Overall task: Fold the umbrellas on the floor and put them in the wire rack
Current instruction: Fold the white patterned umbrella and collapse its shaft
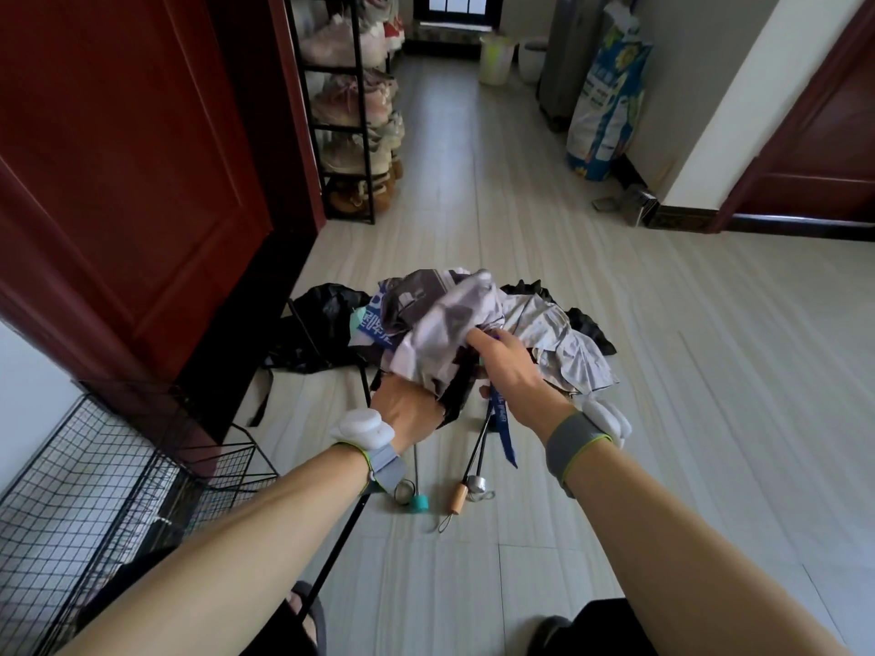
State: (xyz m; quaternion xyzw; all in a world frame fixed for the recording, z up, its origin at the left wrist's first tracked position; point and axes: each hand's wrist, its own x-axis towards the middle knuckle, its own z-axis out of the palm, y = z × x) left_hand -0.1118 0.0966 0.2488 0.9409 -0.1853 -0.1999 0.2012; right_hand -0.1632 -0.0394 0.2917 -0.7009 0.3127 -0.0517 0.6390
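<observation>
A pale grey patterned umbrella [440,324] is bunched up in front of me, its long black shaft [331,556] running down toward my feet. My left hand [407,404] grips the gathered canopy from below. My right hand [506,362] pinches the cloth at its right side, with a blue strap [502,428] hanging beneath it. More umbrellas lie on the floor behind: a black one [322,324] at left and a light printed one [568,348] at right. The black wire rack [94,475] stands at lower left.
Loose handles lie on the tiles: a teal knob [419,504], a wooden one [458,498] and a metal cap [476,485]. A red door [118,158] is on the left, a shoe shelf [350,111] beyond it. A big sack [608,101] leans at the right wall.
</observation>
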